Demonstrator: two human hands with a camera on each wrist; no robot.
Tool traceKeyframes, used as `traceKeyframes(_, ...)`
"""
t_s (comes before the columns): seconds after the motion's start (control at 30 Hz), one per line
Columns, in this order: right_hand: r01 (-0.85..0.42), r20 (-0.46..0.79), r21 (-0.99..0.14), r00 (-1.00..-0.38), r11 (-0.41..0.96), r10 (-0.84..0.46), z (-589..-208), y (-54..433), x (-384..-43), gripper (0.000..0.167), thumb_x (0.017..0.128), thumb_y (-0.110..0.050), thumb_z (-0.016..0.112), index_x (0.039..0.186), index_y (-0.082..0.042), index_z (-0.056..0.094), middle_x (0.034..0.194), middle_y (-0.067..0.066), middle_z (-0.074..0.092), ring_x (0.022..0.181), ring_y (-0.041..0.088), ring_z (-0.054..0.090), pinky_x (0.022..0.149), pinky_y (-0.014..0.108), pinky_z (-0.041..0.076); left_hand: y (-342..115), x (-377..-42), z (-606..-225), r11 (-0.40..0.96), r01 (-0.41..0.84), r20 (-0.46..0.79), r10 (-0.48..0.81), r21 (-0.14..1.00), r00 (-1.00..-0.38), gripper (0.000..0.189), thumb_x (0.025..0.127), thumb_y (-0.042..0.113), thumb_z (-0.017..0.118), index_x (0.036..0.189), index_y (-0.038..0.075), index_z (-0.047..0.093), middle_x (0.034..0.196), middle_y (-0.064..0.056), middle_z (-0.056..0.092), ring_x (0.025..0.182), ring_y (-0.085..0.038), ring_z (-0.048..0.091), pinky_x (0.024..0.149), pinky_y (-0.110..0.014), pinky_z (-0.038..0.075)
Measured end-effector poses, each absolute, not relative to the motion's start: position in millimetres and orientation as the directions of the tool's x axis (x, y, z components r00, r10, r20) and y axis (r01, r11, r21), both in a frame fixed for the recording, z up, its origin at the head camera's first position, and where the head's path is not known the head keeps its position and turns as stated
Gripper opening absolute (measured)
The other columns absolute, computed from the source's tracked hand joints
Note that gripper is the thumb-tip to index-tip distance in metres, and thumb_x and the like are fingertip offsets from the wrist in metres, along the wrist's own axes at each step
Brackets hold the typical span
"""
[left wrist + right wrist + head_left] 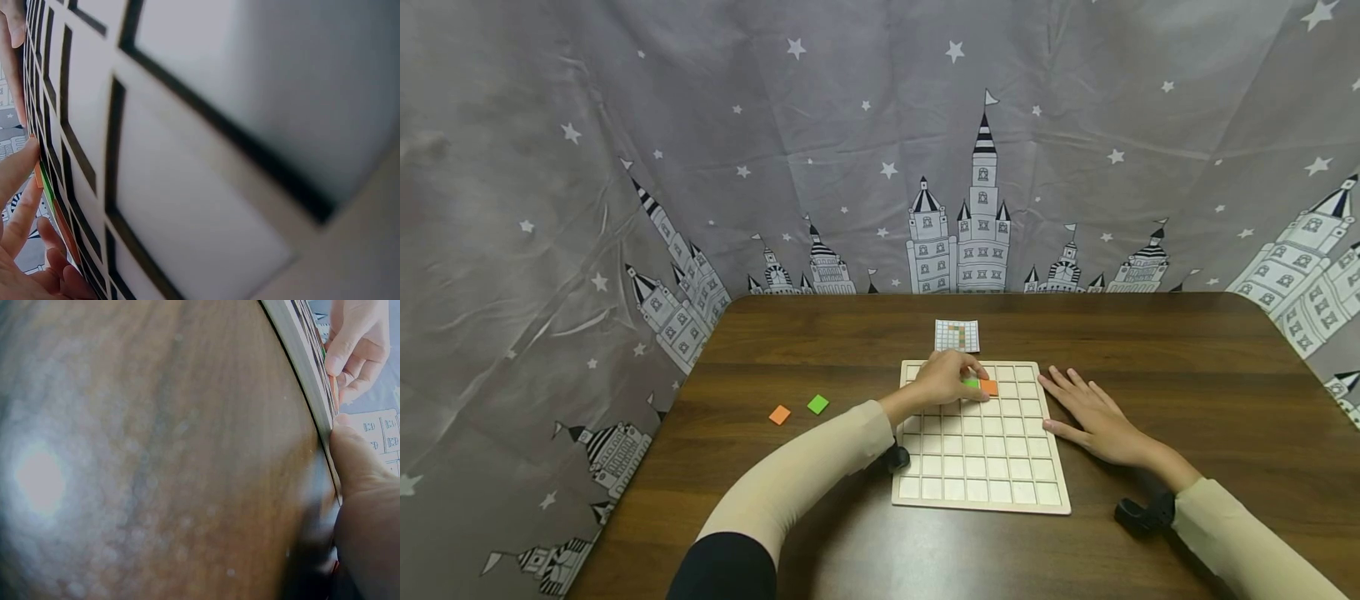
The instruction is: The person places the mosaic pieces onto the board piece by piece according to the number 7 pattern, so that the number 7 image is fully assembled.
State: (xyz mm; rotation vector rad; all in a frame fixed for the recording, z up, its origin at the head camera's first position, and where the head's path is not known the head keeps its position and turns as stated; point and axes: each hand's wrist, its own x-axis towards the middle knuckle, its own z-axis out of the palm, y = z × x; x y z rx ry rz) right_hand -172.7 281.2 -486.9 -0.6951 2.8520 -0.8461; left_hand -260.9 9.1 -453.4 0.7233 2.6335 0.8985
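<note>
A pale wooden grid board (974,487) lies on the table. My left hand (946,377) is over its upper rows, thumb and index finger pinching an orange square tile (989,387). Directly left of that tile is a green tile (972,383), partly covered by the fingers. The left wrist view shows a further orange strip (66,231) beyond the green one, hidden under the hand in the head view. My right hand (1097,423) lies spread on the table with its fingertips at the board's right edge.
To the left of the board lie a loose orange tile (780,414) and a loose green tile (817,404). A small card with a coloured grid pattern (957,336) sits behind the board. Grey printed fabric (850,167) hangs behind the wooden table (1187,358).
</note>
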Motion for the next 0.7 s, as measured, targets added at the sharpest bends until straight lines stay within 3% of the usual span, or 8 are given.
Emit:
traceKeyframes(0.5,-0.404,0.049,-0.533,-0.892,0.744,-0.449,-487,281,-173,0.071,0.102,-0.037,0.057,0.158,-0.009,0.025,0.161,0.026,0.016,0.147,0.047,0.005,0.111,0.066,0.004,10,-258,-450,0.69,0.361,-0.095,0.528,0.628,-0.844,0.024,0.08,0.03,0.086,0.102,0.023,0.077,0.099,0.009,0.066,0.094,-0.008,0.054,0.099,-0.033,0.037)
traceKeyframes(0.7,-0.403,0.048,-0.538,-0.891,0.74,-0.451,-487,281,-172,0.071,0.102,-0.037,0.057,0.159,-0.009,0.025,0.161,0.025,0.016,0.147,0.047,0.005,0.111,0.066,0.004,7,-258,-442,0.658,0.341,-0.098,0.535,0.671,-0.839,0.022,0.084,0.028,0.083,0.104,0.02,0.078,0.116,0.003,0.068,0.105,-0.015,0.057,0.102,-0.038,0.039)
